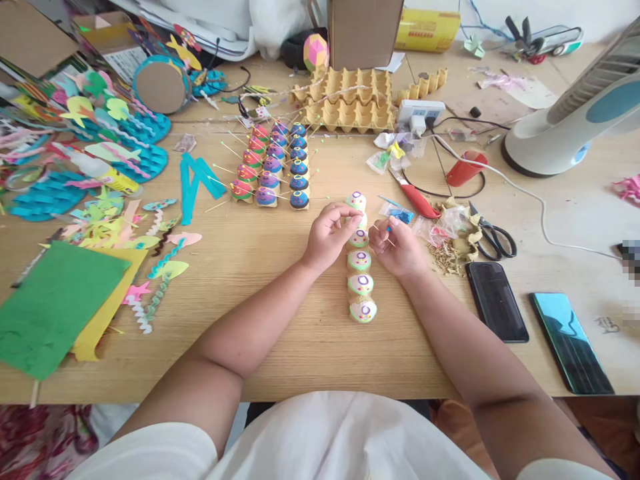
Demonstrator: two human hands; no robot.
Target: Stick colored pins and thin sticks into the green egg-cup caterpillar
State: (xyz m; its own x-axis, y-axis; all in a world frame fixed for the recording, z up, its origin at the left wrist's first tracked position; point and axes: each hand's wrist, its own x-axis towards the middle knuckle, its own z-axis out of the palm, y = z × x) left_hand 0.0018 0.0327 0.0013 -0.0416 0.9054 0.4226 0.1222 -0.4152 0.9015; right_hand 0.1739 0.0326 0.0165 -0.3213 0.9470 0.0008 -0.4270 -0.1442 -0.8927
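Observation:
A strip of egg carton stands upright on the table, its cups painted white with green rims, purple rings and small coloured dots. Over the far cups, my left hand is closed in a pinch; whatever lies between its fingertips is too small to make out. On the strip's right side, my right hand is closed around a thin pale stick, with a speck of blue at the fingertips. Just beyond that hand lies a small bag of blue clay.
Painted egg-carton rows bristle with thin sticks at the back. Right of my hands lie a red-handled knife, black scissors and two phones. Paper cutouts and a green sheet cover the left.

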